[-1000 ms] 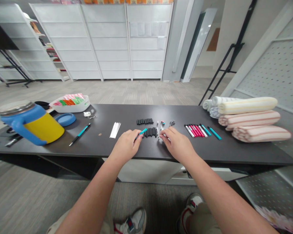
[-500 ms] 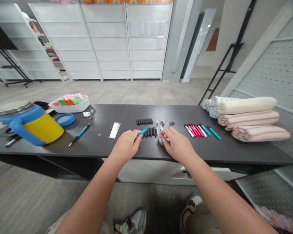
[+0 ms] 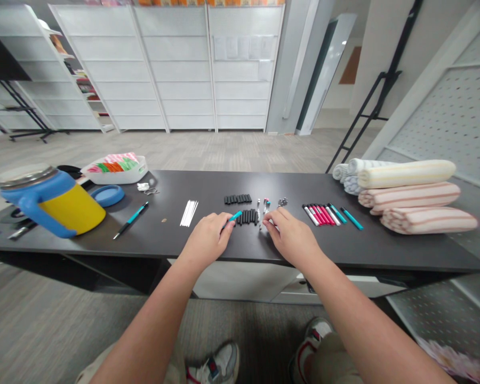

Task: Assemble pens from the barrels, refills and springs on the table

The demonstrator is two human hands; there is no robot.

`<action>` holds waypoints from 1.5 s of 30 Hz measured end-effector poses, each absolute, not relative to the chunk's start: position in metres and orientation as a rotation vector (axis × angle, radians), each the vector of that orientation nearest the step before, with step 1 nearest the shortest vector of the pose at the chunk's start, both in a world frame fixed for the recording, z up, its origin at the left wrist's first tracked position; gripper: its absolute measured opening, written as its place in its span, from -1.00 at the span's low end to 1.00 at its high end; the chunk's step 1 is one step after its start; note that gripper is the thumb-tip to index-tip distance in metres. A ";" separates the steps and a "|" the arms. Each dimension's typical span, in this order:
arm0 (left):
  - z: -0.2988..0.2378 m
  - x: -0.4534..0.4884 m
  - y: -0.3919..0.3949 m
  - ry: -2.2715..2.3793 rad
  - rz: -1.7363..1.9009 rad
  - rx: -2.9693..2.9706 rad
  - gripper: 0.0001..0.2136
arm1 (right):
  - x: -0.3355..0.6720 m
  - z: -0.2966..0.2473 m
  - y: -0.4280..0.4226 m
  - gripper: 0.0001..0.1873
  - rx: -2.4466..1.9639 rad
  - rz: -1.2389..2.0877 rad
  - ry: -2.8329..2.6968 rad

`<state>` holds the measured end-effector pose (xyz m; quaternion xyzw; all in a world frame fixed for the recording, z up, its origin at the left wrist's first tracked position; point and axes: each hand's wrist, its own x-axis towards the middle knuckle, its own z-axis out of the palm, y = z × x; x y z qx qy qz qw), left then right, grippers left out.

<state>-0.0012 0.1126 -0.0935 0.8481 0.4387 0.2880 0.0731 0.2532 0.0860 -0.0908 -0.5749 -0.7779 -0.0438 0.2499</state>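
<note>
shoes (image 3: 226, 362): on the floor at 6 o'clock, taking 12 as straight ahead from between the two hands.
left hand (image 3: 208, 237): fingers curled in, thumb pressed over a teal barrel.
right hand (image 3: 292, 234): fingers bent, thumb and fingertips close together beside the small clear pieces; cannot tell whether anything is pinched there.
teal barrel (image 3: 235, 216): in the left hand's grip, its exposed end pointing to about 2 o'clock, near the black pieces.
counter (image 3: 152, 240): dark top, stretching from 9 to 3 o'clock under both hands.
near black row (image 3: 247, 216): short black pieces side by side, at 12 o'clock.
pen (image 3: 131, 220): teal and black, slanted, at 9 o'clock.
red, white and teal barrels (image 3: 322, 214): lined up at 3 o'clock, the last teal one slightly apart.
white sticks (image 3: 189, 213): loose bundle at 10 o'clock.
small clear pieces (image 3: 259, 209): at 1 o'clock, just right of the near black row.
far black row (image 3: 237, 199): at 12 o'clock, beyond the near one.
silver bits (image 3: 282, 202): little heap at 2 o'clock.
mug (image 3: 74, 210): blue and yellow, tilted, at 9 o'clock.
rolled towels (image 3: 410, 194): stacked at 3 o'clock.
white tray (image 3: 134, 175): at 10 o'clock, holding colourful packets.
white shelving (image 3: 180, 69): beyond the floor at 12 o'clock.
</note>
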 end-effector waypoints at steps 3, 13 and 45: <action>-0.093 -0.001 0.113 1.320 0.850 2.554 -0.77 | 0.252 -0.090 0.089 -0.82 -1.577 -0.129 -2.122; -0.092 -0.001 0.112 1.320 0.842 2.557 -0.76 | 0.249 -0.087 0.087 -0.81 -1.590 -0.207 -2.155; -0.094 -0.002 0.112 1.319 0.868 2.556 -0.78 | 0.251 -0.092 0.088 -0.88 -1.573 -0.173 -2.208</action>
